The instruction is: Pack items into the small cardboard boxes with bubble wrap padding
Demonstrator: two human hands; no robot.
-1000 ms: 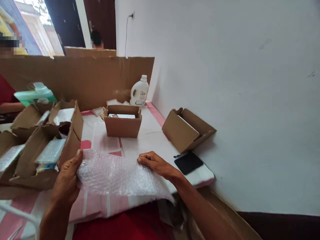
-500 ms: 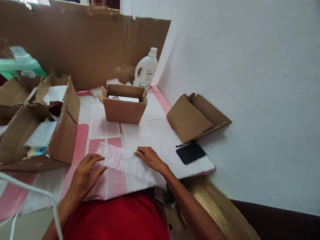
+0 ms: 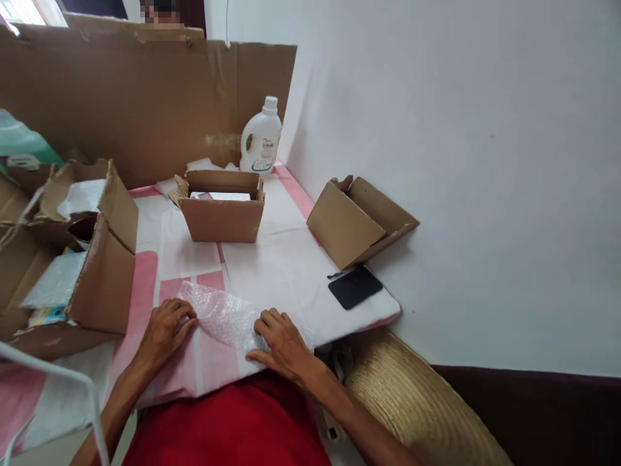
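A strip of clear bubble wrap (image 3: 226, 317) lies on the pink and white cloth in front of me, slanting down to the right. My left hand (image 3: 167, 327) has its thumb and fingers closed on the left end of the strip. Over the right part of it, my right hand (image 3: 285, 346) curls its fingers onto the wrap, its thumb lying at the near edge. The right end of the strip is partly hidden beneath this hand.
Behind the wrap stands an open cardboard box (image 3: 223, 220) with a white item inside. Divided cardboard boxes (image 3: 104, 278) with bubble-wrapped items fill the left. A white jug (image 3: 262, 139) stands at the back; a folded carton (image 3: 347, 223) and black pad (image 3: 355, 287) lie right.
My left hand has closed on the wrap's left end. My right hand has come nearer to me, from the far edge down onto the strip. The view has shifted slightly right.
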